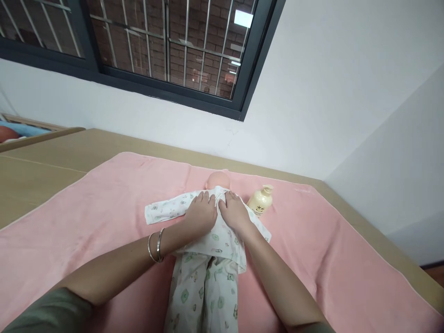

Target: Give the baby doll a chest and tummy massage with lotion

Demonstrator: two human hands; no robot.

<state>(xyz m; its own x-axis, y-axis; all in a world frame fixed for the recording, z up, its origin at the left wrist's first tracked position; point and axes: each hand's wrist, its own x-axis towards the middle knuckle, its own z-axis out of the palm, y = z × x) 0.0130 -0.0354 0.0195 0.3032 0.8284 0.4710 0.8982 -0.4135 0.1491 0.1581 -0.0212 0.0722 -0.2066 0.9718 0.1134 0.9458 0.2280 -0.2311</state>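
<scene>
Head view: a doll (215,247) lies lengthwise on a pink blanket (298,245) spread over a pale brown surface (48,175), its rounded head (218,179) at the far end. It wears a white printed top (222,233) and printed trousers (204,291). Left hand (202,213) rests on the chest of the top, fingers together and slightly bent against the fabric. Right hand (236,212) rests opposite, just beside it, near the collar, thumb apart from the other fingers. Whether either set of fingers is pinching fabric cannot be told. One sleeve (164,210) extends out to the left; the other passes beneath the right forearm. Two bangles (159,245) encircle the left wrist. A cream pump bottle (261,201) is on the blanket, to the right of the right hand. Beyond the surface, a dark-framed window (239,108) is set in a white wall (322,83).
</scene>
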